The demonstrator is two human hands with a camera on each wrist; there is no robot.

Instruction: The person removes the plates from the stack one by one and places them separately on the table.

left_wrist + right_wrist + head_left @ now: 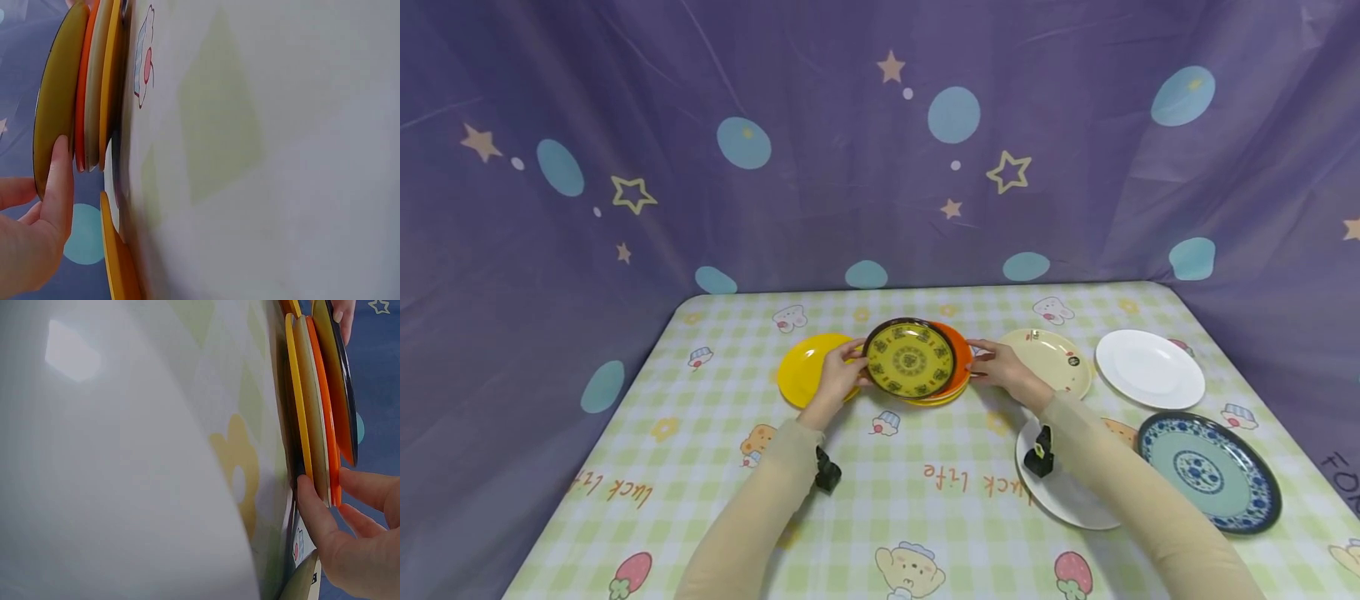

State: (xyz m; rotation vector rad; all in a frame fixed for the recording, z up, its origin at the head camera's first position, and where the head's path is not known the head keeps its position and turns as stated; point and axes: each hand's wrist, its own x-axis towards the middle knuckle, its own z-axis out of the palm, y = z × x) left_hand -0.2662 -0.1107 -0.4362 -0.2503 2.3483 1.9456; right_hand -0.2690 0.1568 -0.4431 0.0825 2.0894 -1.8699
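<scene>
My left hand [840, 373] pinches the left edge of a yellow-green patterned plate [910, 358] with a dark rim. This plate is held over a stack, tilted slightly to the left of it. The stack has an orange plate [962, 354] on top, a cream one [317, 419] in the middle and a yellow one [299, 394] lower down. On the stack's right side, my right hand [1002, 369] grips the edge, thumb at the yellow plate and fingers by the orange plate. Beside my left hand a separate yellow plate [801, 371] lies partly behind the fingers.
To the right lie a cream plate with small prints [1048, 362], a white plate [1150, 368] and a teal plate with a blue floral border [1232, 483]. Another white plate [1060, 492] sits under the right forearm. A checkered cloth [850, 533] covers the table; a purple curtain [820, 217] hangs behind.
</scene>
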